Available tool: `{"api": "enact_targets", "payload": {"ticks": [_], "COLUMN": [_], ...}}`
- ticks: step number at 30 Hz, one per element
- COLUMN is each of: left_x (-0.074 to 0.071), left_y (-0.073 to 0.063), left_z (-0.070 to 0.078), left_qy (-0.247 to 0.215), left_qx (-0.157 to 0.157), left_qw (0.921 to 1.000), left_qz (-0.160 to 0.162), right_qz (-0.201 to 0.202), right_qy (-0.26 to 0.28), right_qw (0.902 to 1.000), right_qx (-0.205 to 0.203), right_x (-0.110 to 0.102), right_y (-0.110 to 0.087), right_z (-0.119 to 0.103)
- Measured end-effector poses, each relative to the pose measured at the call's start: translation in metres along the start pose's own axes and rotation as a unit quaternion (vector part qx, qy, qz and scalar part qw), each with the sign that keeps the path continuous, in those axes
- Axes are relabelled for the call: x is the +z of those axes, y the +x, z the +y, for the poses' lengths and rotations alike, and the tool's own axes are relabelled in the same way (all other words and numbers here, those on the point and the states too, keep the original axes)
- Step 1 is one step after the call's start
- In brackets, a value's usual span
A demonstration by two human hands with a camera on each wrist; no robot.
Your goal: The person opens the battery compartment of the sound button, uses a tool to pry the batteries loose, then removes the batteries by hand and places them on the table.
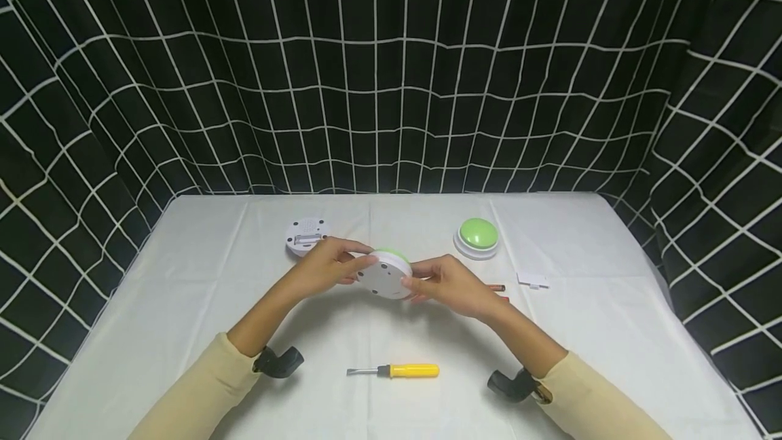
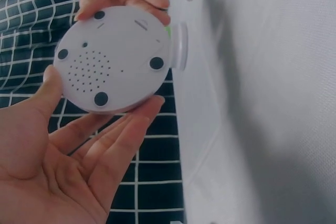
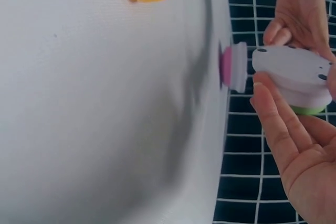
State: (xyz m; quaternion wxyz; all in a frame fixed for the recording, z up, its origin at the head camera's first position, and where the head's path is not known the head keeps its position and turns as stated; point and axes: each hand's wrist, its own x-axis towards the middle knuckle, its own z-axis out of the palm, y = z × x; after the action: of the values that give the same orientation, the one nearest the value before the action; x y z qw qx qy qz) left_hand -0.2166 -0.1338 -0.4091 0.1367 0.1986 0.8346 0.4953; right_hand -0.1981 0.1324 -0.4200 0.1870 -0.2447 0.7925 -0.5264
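Both hands hold a round white buzzer point(image 1: 385, 278) above the table, its green dome turned away from me. The left hand point(image 1: 330, 260) grips its left edge, thumb on the rim and fingers beneath in the left wrist view. The right hand point(image 1: 453, 284) pinches the opposite edge with thumb and fingers. In the left wrist view the underside point(image 2: 113, 59) shows dark round feet, speaker holes and a closed battery cover point(image 2: 140, 24). Behind the left hand, a second buzzer point(image 1: 305, 228) lies upside down with its battery slot uncovered; its pink dome point(image 3: 227, 66) shows in the right wrist view.
Upright at the back right stands another green-domed buzzer point(image 1: 478, 233). A loose white battery cover point(image 1: 533, 280) lies right of it. Batteries point(image 1: 497, 288) are partly hidden behind the right wrist. A yellow-handled screwdriver point(image 1: 408, 371) lies at the front of the white-covered table point(image 1: 171, 352).
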Motion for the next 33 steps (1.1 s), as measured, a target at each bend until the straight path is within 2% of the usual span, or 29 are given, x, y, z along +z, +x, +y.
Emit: {"api": "enact_targets", "payload": {"ticks": [11, 15, 19, 24, 29, 33], "left_x": [-0.001, 0.001, 0.005, 0.009, 0.013, 0.017], "left_y": [0.0, 0.002, 0.005, 0.003, -0.001, -0.004], "left_z": [0.004, 0.001, -0.003, -0.008, -0.015, -0.022], "left_qy": [0.031, 0.031, 0.02, 0.012, 0.011, -0.027], "left_qx": [-0.019, -0.035, -0.039, -0.018, 0.03, 0.063], "left_qw": [0.9992, 0.9985, 0.9985, 0.9995, 0.9995, 0.9975], "left_qz": [-0.015, -0.027, -0.034, -0.021, -0.001, -0.016], "right_qz": [0.009, 0.008, 0.015, 0.028, 0.037, 0.035], "right_qy": [0.013, 0.019, 0.022, 0.06, 0.122, 0.181], "right_qw": [0.9999, 0.9997, 0.9992, 0.9964, 0.9887, 0.9773], "right_qx": [-0.005, 0.011, 0.03, 0.054, 0.079, 0.105], "right_x": [0.006, 0.008, 0.01, 0.013, 0.014, 0.014], "right_y": [-0.003, -0.004, -0.006, -0.009, -0.009, -0.009], "right_z": [0.002, 0.003, 0.005, 0.007, 0.014, 0.02]}}
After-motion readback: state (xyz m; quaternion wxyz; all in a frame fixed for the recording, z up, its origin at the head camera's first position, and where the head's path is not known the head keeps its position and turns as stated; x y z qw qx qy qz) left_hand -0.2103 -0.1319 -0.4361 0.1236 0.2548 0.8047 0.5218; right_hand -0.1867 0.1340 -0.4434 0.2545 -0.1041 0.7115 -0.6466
